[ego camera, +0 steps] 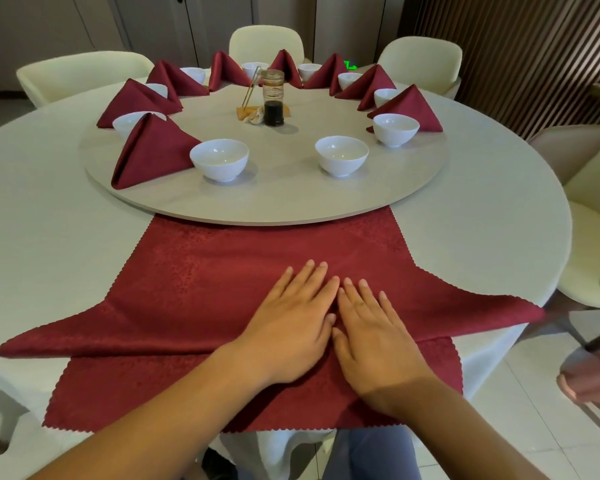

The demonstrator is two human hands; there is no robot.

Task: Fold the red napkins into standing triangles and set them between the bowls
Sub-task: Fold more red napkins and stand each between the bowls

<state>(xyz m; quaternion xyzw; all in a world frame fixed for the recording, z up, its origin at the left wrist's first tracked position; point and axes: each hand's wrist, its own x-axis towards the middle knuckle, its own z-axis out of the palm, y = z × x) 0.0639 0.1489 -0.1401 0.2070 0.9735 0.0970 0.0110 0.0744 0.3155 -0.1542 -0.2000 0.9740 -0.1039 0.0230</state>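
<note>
A large red napkin point(222, 282) lies flat on the near part of the table, folded with points reaching left and right, over another flat red napkin point(136, 393). My left hand point(288, 320) and my right hand point(371, 334) press side by side on its middle, fingers straight. On the round turntable point(281, 199) several white bowls stand in a ring, among them a near left bowl point(219, 159) and a near right bowl point(341, 155). Several folded red triangles stand between the farther bowls; the nearest triangle point(151, 150) is at the left.
A glass jar of dark sauce point(273, 98) and a small stand sit at the turntable's centre. Cream chairs point(84, 72) surround the white-clothed table point(49, 220). A pink chair edge point(593, 379) is at my right.
</note>
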